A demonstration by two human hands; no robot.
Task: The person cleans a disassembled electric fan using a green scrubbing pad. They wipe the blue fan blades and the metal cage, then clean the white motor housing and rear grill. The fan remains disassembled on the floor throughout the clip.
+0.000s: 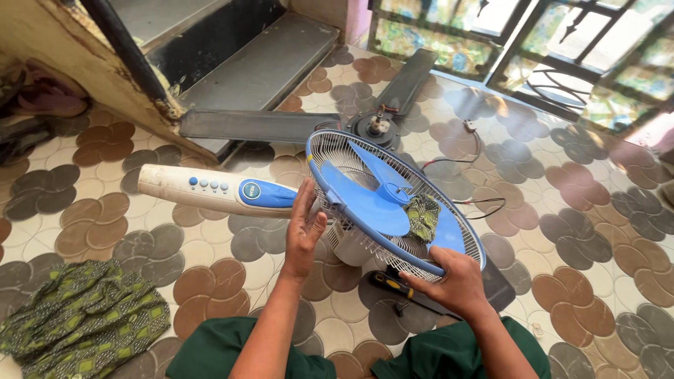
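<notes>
A blue and white fan is held tilted above the patterned floor. The left hand presses open against its left rim, fingers spread; the right hand grips the lower rim, fingers curled around it. A screwdriver lies under the fan, and a ceiling fan lies behind it.

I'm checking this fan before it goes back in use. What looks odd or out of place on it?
A green patterned cloth sits wedged inside the fan guard against the blue blades, and the fan is tipped off its upright stance.
</notes>
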